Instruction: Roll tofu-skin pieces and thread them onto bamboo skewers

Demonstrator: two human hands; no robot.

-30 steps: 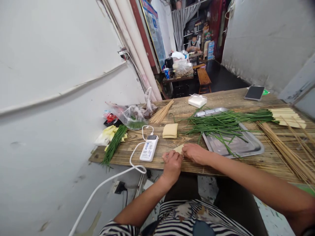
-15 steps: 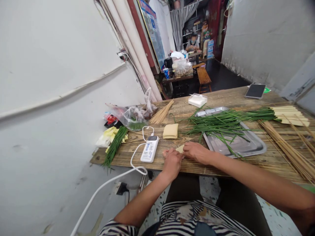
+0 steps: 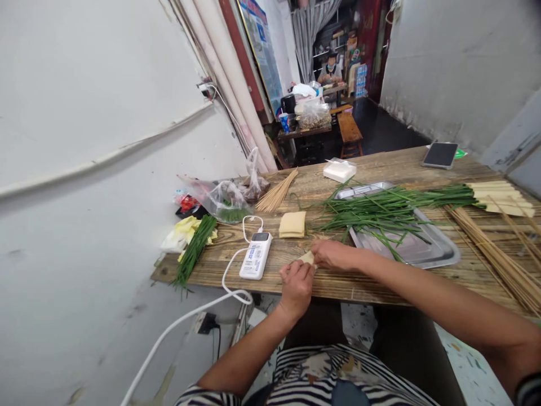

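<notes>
Near the table's front edge, a pale yellow tofu sheet (image 3: 307, 257) spans the gap between my hands and looks partly rolled. My left hand (image 3: 297, 286) is closed on its near left end, fingers curled over it. On the far right end, my right hand (image 3: 333, 255) pinches the same sheet. Whatever the roll may contain is hidden by my fingers. Just beyond my hands lies a squared stack of tofu sheets (image 3: 292, 224). Long green chives (image 3: 376, 207) lie across a metal tray (image 3: 439, 248) to the right of my right hand.
A white power bank (image 3: 256, 256) with a cable lies left of my hands. Further left are a chive bundle (image 3: 196, 248) and plastic bags (image 3: 230, 200). Bamboo skewers (image 3: 276, 192), a white box (image 3: 339, 170), finished-looking rolls (image 3: 502, 197) and a phone (image 3: 440, 155) also lie on the table.
My right hand has shifted slightly left and its fingers have bent down more. The sheet between my hands is more slanted. My left hand stays at nearly the same spot.
</notes>
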